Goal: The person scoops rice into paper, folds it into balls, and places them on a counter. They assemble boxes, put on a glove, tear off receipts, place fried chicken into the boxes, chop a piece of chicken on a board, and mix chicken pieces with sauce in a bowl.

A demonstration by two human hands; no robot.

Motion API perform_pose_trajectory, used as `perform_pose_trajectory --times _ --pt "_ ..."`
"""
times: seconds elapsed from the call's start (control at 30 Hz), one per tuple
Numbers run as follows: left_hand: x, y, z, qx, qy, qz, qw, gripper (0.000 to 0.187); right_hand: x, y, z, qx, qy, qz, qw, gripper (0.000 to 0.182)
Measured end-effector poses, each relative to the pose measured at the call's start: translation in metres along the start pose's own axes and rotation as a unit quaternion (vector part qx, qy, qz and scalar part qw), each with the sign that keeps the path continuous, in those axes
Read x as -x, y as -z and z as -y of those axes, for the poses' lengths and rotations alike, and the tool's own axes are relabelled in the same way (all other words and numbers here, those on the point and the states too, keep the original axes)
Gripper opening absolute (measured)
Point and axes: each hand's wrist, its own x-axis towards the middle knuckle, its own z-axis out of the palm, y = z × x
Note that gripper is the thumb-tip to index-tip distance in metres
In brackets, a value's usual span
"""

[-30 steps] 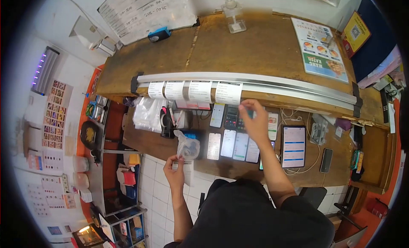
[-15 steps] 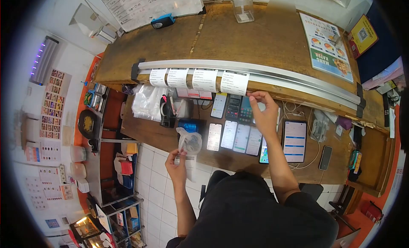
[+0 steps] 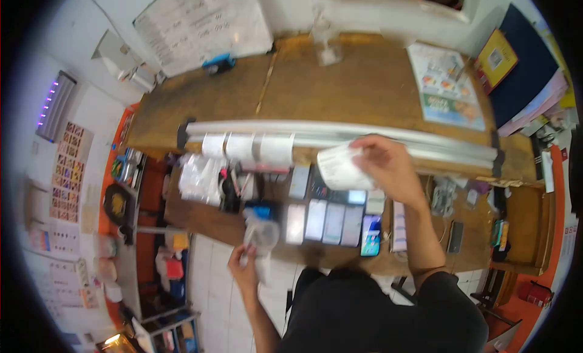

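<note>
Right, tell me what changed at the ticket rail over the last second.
The right hand reached up to the metal rail, took the rightmost white paper slip and pulled it off. Three slips stayed hanging; the left hand still grips the clear plastic bag.

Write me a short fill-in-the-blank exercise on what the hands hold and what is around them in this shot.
1. The right hand holds a paper ____ in front of the rail.
2. The left hand holds a clear plastic ____.
3. ____ slips hang on the rail.
4. The lit phones lie in a row on the lower ____.

Missing words: slip; bag; three; shelf
</note>
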Motion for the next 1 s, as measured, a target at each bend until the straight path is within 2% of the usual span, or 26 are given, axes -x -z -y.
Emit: perform_pose_trajectory --times 0.03,0.07,0.1,0.13,0.17,0.2,0.27,0.33,0.4,0.5,0.6,0.63,0.67,0.73,0.8,0.87,0.9,0.93,0.97,1.0 --pt "-0.004 0.004 -0.009 0.026 -0.001 -0.005 1.0 0.016 -0.017 0.016 0.022 0.009 0.124 -0.045 0.991 0.029" --pt "-0.008 0.009 -0.005 0.037 -0.004 -0.014 0.999 0.015 -0.037 0.041 0.048 0.055 0.182 -0.068 0.979 0.032" --pt "-0.011 0.013 -0.018 0.05 0.008 -0.016 0.999 0.014 -0.066 0.062 0.074 0.163 0.244 -0.101 0.951 0.036" --pt "-0.017 0.015 -0.017 0.034 -0.021 -0.032 0.999 0.016 -0.103 0.082 0.091 0.17 0.317 -0.114 0.926 0.042" --pt "-0.021 0.014 -0.022 0.093 -0.016 -0.045 0.995 0.02 -0.137 0.101 0.107 0.178 0.322 -0.12 0.922 0.047" --pt "-0.021 0.012 -0.047 0.147 0.041 -0.07 0.986 0.02 -0.179 0.121 0.114 0.225 0.385 -0.133 0.885 0.049" --pt "-0.031 0.011 -0.044 0.179 0.004 -0.098 0.979 0.018 -0.249 0.152 0.124 0.255 0.422 -0.135 0.86 0.056" --pt "-0.038 0.018 -0.033 0.138 -0.038 -0.089 0.986 0.013 -0.297 0.168 0.124 0.264 0.341 -0.192 0.882 0.064" --pt "-0.044 0.016 -0.032 0.098 -0.08 -0.076 0.989 0.008 -0.339 0.182 0.116 0.252 0.329 -0.206 0.886 0.066" --pt "-0.043 0.016 -0.032 0.012 -0.047 -0.091 0.995 0.003 -0.381 0.192 0.1 0.214 0.308 -0.234 0.897 0.07" --pt "-0.042 0.015 -0.027 0.031 -0.037 -0.112 0.993 0.007 -0.409 0.19 0.095 0.142 0.27 -0.231 0.924 0.076" --pt "-0.043 0.022 -0.016 0.014 -0.04 -0.083 0.996 0.016 -0.417 0.189 0.092 0.111 0.256 -0.233 0.932 0.077" --pt "-0.044 0.023 -0.017 0.012 -0.036 -0.09 0.995 0.016 -0.427 0.19 0.086 0.079 0.239 -0.234 0.939 0.078" --pt "-0.045 0.024 -0.022 0.058 0.023 -0.094 0.994 0.017 -0.453 0.192 0.075 0.063 0.254 -0.249 0.933 0.078" --pt "-0.053 0.026 -0.024 0.056 0.03 -0.117 0.991 0.018 -0.46 0.186 0.074 0.031 0.258 -0.243 0.935 0.073" --pt "-0.06 0.034 -0.021 -0.025 -0.021 -0.145 0.989 0.006 -0.485 0.2 0.072 0.161 0.255 -0.293 0.907 0.057" --pt "-0.06 0.037 -0.024 -0.07 -0.008 -0.163 0.984 0.009 -0.478 0.207 0.08 0.28 0.209 -0.317 0.882 0.044" --pt "-0.064 0.043 -0.024 -0.084 0.013 -0.16 0.983 0.009 -0.476 0.212 0.087 0.385 0.146 -0.315 0.855 0.048" --pt "-0.068 0.043 -0.042 -0.098 0.004 -0.182 0.978 0.011 -0.471 0.21 0.096 0.454 0.1 -0.275 0.841 0.048" --pt "-0.07 0.052 -0.034 -0.095 0.016 -0.182 0.979 0.015 -0.505 0.243 0.078 0.41 0.147 -0.209 0.876 0.049"
